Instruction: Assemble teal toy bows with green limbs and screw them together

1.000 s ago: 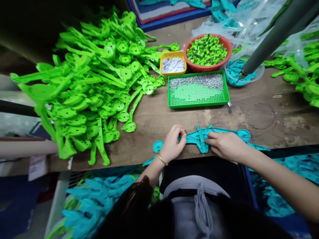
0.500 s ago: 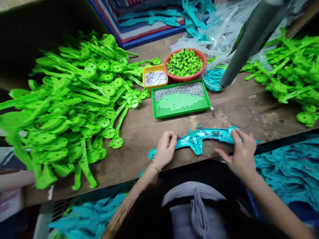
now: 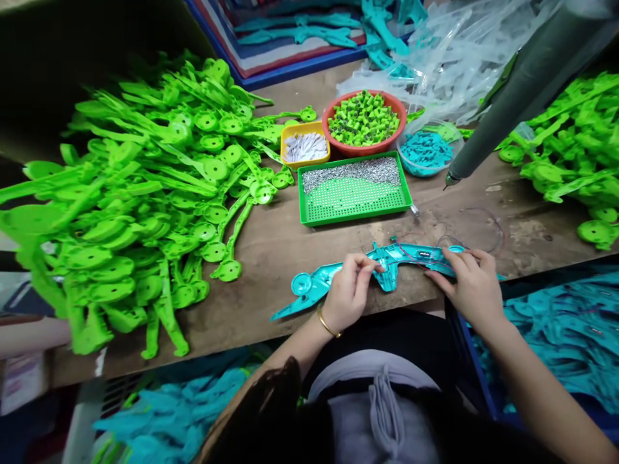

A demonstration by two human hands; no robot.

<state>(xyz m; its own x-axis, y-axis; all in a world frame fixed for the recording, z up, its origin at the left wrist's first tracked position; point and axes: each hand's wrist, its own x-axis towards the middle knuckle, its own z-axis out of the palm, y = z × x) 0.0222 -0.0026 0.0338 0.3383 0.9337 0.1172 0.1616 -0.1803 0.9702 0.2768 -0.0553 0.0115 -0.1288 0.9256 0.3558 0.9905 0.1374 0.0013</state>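
Observation:
A long teal plastic half-shell (image 3: pixel 316 283) lies open side up along the table's front edge, ribbed in the middle, with a round cup near its left end. My left hand (image 3: pixel 349 290) is over its middle, thumb and forefinger pinched on what looks like a thin reddish wire at the ribs. My right hand (image 3: pixel 471 280) grips the shell's right part, fingers on the far edge and thumb on the near side. A small dark-and-silver component (image 3: pixel 424 254) sits inside the shell near the right hand. Loose thin wires (image 3: pixel 498 225) trail onto the table behind it.
Behind the shell stand a green tray (image 3: pixel 355 219) of small metal screws, a yellow tub (image 3: pixel 285 156) of white pieces and a red bowl (image 3: pixel 402 125) of green-black parts. A dark electric screwdriver (image 3: pixel 503 116) hangs at right. Green parts (image 3: pixel 145 206) pile up at left.
My left hand has moved right from the shell's left part to its middle, uncovering the left end. The right hand stays at the right part. The hanging screwdriver appears shifted right.

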